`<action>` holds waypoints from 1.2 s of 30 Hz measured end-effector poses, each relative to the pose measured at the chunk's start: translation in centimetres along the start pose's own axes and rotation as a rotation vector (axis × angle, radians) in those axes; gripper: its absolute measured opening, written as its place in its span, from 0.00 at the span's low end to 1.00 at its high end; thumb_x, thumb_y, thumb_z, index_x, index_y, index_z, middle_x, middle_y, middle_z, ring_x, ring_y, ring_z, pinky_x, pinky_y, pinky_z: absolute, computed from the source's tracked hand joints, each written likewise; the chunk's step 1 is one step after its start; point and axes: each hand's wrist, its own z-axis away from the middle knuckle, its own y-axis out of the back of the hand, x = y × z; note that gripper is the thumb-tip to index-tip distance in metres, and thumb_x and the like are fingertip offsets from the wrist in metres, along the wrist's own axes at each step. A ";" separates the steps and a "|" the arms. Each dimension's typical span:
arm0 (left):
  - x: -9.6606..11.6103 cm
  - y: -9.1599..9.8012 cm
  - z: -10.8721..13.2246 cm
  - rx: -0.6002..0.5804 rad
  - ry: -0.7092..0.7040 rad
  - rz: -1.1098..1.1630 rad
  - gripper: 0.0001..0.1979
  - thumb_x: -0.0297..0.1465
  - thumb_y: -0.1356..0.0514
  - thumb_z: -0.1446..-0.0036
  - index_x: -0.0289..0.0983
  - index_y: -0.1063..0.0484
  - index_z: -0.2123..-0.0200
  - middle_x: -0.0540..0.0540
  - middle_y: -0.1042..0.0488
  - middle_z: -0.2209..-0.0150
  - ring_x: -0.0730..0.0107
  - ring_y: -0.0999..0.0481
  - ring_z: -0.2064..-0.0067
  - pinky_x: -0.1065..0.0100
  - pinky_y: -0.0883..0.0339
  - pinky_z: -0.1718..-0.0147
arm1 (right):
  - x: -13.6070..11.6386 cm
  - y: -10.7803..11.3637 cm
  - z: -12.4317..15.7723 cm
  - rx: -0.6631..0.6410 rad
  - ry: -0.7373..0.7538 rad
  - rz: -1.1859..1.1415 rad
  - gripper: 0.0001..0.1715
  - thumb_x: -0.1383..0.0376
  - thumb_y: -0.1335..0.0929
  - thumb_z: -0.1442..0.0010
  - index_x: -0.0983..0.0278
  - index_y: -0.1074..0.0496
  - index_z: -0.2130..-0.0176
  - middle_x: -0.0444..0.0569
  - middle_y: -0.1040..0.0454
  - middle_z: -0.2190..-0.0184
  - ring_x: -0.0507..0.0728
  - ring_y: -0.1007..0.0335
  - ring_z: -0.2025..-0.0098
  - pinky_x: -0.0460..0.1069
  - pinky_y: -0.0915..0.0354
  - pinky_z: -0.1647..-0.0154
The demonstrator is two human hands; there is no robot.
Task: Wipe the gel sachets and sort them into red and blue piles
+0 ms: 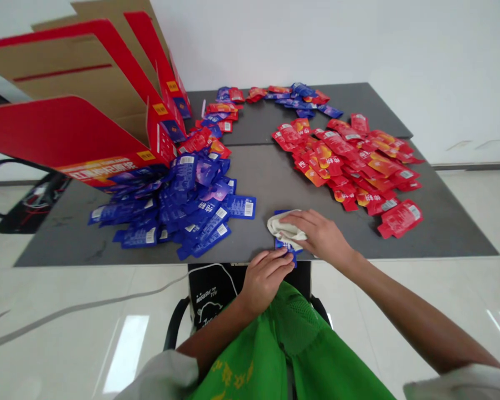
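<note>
A blue sachet [284, 244] lies at the near edge of the grey table [258, 172]. My left hand [266, 278] pinches its near end with closed fingers. My right hand [320, 233] presses a crumpled cream cloth [284, 226] down on top of the sachet, fingers curled round the cloth. A heap of blue sachets [179, 205] lies to the left. A spread of red sachets [350, 161] lies to the right.
A tilted red and brown cardboard box [87, 105] with open flaps rests at the table's left, over the blue heap. Mixed red and blue sachets [275, 97] lie at the back. A green garment [287, 350] covers my lap. A black bag [210, 291] hangs under the table.
</note>
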 end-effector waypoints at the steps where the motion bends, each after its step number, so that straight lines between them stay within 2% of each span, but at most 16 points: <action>1: 0.0 0.1 0.0 0.005 -0.008 -0.003 0.12 0.27 0.42 0.24 0.41 0.17 0.49 0.46 0.14 0.49 0.62 0.17 0.42 0.58 0.24 0.44 | 1.0 -0.1 -1.2 0.019 -0.025 0.032 0.24 0.57 0.30 0.28 0.57 0.27 0.36 0.54 0.21 0.41 0.65 0.24 0.43 0.59 0.25 0.43; 4: 0.1 0.4 -0.2 0.027 -0.026 -0.001 0.11 0.27 0.42 0.24 0.40 0.18 0.50 0.46 0.14 0.49 0.61 0.16 0.42 0.57 0.23 0.46 | 3.3 0.4 -4.1 0.082 -0.098 0.126 0.21 0.58 0.30 0.27 0.60 0.25 0.38 0.56 0.20 0.43 0.66 0.24 0.45 0.60 0.26 0.44; 7: 0.5 0.7 -0.6 -0.008 -0.014 -0.015 0.11 0.26 0.42 0.24 0.39 0.20 0.50 0.46 0.14 0.49 0.60 0.17 0.43 0.56 0.24 0.46 | 3.3 1.8 -4.2 0.229 -0.140 0.113 0.21 0.58 0.31 0.27 0.59 0.26 0.38 0.55 0.20 0.43 0.65 0.24 0.44 0.60 0.27 0.42; 10: 0.9 0.9 -1.3 -0.099 0.013 -0.111 0.13 0.24 0.42 0.26 0.38 0.22 0.44 0.44 0.16 0.46 0.57 0.18 0.42 0.55 0.23 0.45 | 1.5 2.9 -1.4 0.436 -0.206 0.042 0.21 0.56 0.30 0.27 0.57 0.27 0.37 0.53 0.20 0.43 0.64 0.23 0.43 0.60 0.27 0.41; 13: 1.3 0.9 -2.0 -0.149 0.031 -0.244 0.22 0.22 0.38 0.31 0.37 0.26 0.36 0.37 0.23 0.36 0.48 0.22 0.37 0.49 0.24 0.43 | -0.3 3.1 2.4 0.568 -0.340 -0.011 0.19 0.55 0.29 0.28 0.54 0.24 0.41 0.52 0.18 0.47 0.65 0.21 0.46 0.61 0.26 0.42; 15: 1.2 0.8 -2.3 -0.170 0.033 -0.295 0.25 0.22 0.37 0.33 0.37 0.28 0.34 0.35 0.29 0.30 0.44 0.27 0.32 0.45 0.25 0.41 | -1.0 2.7 4.7 0.607 -0.438 -0.052 0.18 0.53 0.28 0.29 0.54 0.23 0.43 0.51 0.17 0.48 0.65 0.20 0.48 0.62 0.25 0.44; 17: 1.0 0.8 -2.4 -0.192 0.021 -0.319 0.26 0.23 0.38 0.33 0.36 0.29 0.33 0.35 0.32 0.28 0.44 0.29 0.30 0.44 0.25 0.40 | -1.3 2.0 6.5 0.617 -0.520 -0.109 0.18 0.52 0.27 0.30 0.54 0.22 0.44 0.51 0.17 0.49 0.65 0.19 0.49 0.62 0.24 0.45; 20: 0.5 1.0 -2.3 -0.208 -0.013 -0.335 0.24 0.23 0.40 0.31 0.37 0.29 0.33 0.37 0.29 0.30 0.49 0.27 0.31 0.48 0.23 0.41 | -1.3 0.8 8.1 0.648 -0.623 -0.207 0.19 0.50 0.27 0.31 0.55 0.20 0.46 0.51 0.17 0.50 0.65 0.18 0.51 0.60 0.24 0.45; 23: -0.1 1.2 -2.3 -0.201 -0.056 -0.330 0.20 0.23 0.41 0.29 0.38 0.26 0.37 0.39 0.25 0.33 0.52 0.23 0.34 0.52 0.22 0.43 | -1.2 0.0 8.6 0.710 -0.702 -0.286 0.21 0.48 0.26 0.32 0.56 0.20 0.46 0.50 0.16 0.50 0.64 0.18 0.51 0.59 0.25 0.45; 26: -0.6 1.3 -2.7 -0.149 -0.079 -0.268 0.14 0.26 0.42 0.26 0.38 0.22 0.43 0.42 0.18 0.40 0.55 0.19 0.38 0.55 0.21 0.46 | -1.1 -0.4 8.5 0.746 -0.731 -0.309 0.23 0.46 0.27 0.33 0.57 0.19 0.47 0.51 0.16 0.51 0.64 0.19 0.51 0.58 0.26 0.44; 30: -0.4 1.7 -3.8 -0.033 0.000 -0.138 0.12 0.29 0.45 0.23 0.40 0.20 0.49 0.44 0.15 0.47 0.60 0.15 0.45 0.58 0.21 0.48 | -0.8 -0.7 8.4 0.745 -0.757 -0.321 0.26 0.44 0.28 0.33 0.57 0.19 0.46 0.52 0.16 0.50 0.64 0.19 0.50 0.57 0.26 0.45; 33: 0.2 2.7 -5.3 0.099 0.113 -0.057 0.13 0.30 0.46 0.23 0.41 0.21 0.48 0.44 0.14 0.50 0.63 0.14 0.50 0.62 0.23 0.49 | -0.5 -0.8 8.5 0.735 -0.779 -0.320 0.28 0.42 0.28 0.35 0.57 0.19 0.46 0.51 0.16 0.51 0.64 0.19 0.51 0.56 0.26 0.46; 36: 0.5 4.5 -7.5 0.251 0.286 -0.025 0.14 0.33 0.47 0.22 0.41 0.20 0.53 0.47 0.15 0.62 0.65 0.15 0.61 0.67 0.24 0.59 | -0.3 -0.6 8.6 0.723 -0.786 -0.325 0.30 0.40 0.28 0.36 0.57 0.18 0.47 0.51 0.16 0.52 0.64 0.18 0.51 0.56 0.27 0.46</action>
